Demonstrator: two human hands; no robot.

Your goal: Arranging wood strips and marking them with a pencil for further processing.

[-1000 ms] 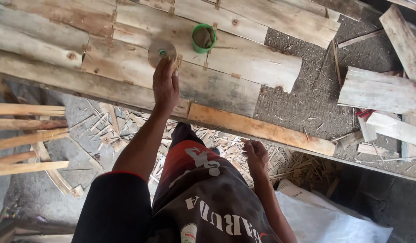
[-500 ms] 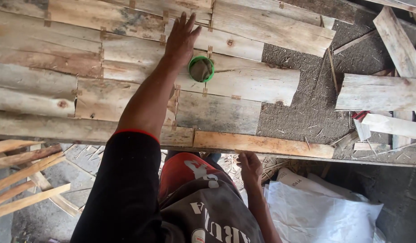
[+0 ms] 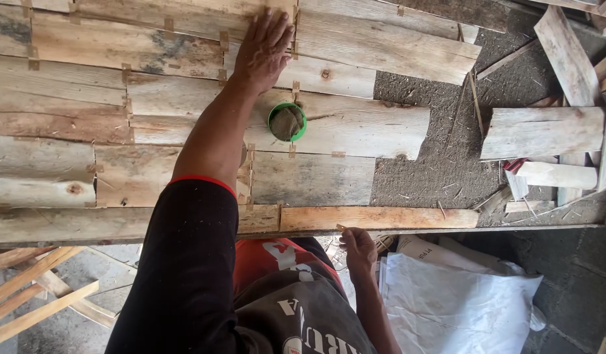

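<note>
Broadly, the bench (image 3: 408, 177), a wide dark work surface dusted with sawdust, carries a large sheet of thin pale wood strips joined by small tape patches (image 3: 152, 111) that covers it from the left edge to past the middle. Along the near edge lies a long orange-brown wooden slat (image 3: 381, 217). Loose pale wood offcuts (image 3: 545, 131) are piled toward the right edge, and a white woven plastic sack (image 3: 460, 301) sits below the near edge.

A second ago the left hand (image 3: 262, 49) hovered near the near part of the sheet; it has since stretched forward and now presses flat, fingers spread wide and holding nothing, on the strips toward the far edge. A small round green cup (image 3: 288, 122) stands just beside that forearm. The right hand (image 3: 358, 249) is loosely curled below the slat; I cannot tell whether it grips anything.
</note>
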